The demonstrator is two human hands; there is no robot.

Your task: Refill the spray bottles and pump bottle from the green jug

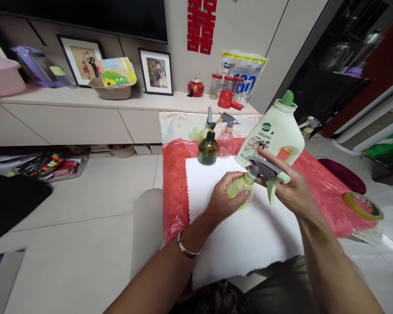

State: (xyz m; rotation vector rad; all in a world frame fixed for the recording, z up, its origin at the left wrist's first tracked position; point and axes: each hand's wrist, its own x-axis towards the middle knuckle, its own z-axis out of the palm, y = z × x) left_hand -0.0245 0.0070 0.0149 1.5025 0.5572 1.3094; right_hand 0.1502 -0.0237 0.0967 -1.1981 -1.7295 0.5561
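Over the white cloth [236,248], I hold the spray bottle [237,189] tilted. Left hand [223,198] clamped round its ridged, see-through yellow-green body, just below the neck; reads as a steadying grip that leaves the head [264,168] free. Right hand [294,188] has fingers round that smooth grey head, index extended behind it; can't tell if they squeeze or just rest. Trigger [271,192] hangs down, pale green.

Cloth looks soft, zigzag-edged, probably padding plus drip catch. Film [175,187] under it: thin, crinkled, glossy red, likely a protective cover. Jug [279,124] stands capless past my right fingers: opaque pale plastic, threaded mouth. Rounded dark-green pump bottle [208,151] and pink sprayer [226,143] sit at the cloth's far edge, presumably for elbow room.
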